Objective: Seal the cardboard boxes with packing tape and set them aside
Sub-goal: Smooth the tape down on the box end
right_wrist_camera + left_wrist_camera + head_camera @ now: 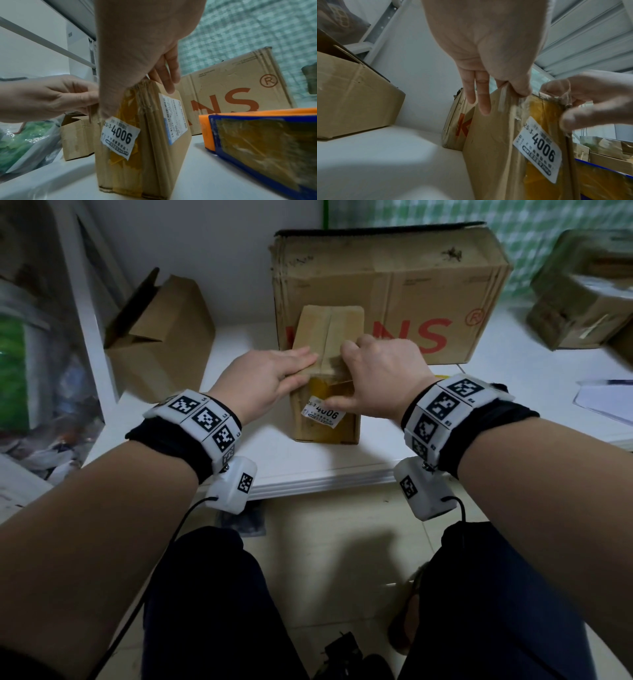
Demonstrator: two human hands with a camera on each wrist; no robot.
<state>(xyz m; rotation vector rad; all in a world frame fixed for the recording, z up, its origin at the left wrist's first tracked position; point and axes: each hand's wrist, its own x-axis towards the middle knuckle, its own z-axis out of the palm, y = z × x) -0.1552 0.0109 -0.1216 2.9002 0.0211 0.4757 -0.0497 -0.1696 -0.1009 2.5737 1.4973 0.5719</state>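
Observation:
A small upright cardboard box (329,330) stands on the white table (308,467), with a white label reading 4006 (320,413) and old yellow tape on its front. My left hand (274,374) holds its top left: the fingers lie over the top and the thumb presses the front edge (522,90). My right hand (383,371) grips the top right, fingers curled over the far side (169,81), thumb down the front. The top flaps are closed under both hands. No tape roll shows in any view.
A large box with red letters (394,285) stands right behind the small one. An open empty box (164,337) lies at the left and taped boxes (582,296) at the right. An orange-and-blue package (257,135) sits close on the right. Papers (606,398) lie at the right edge.

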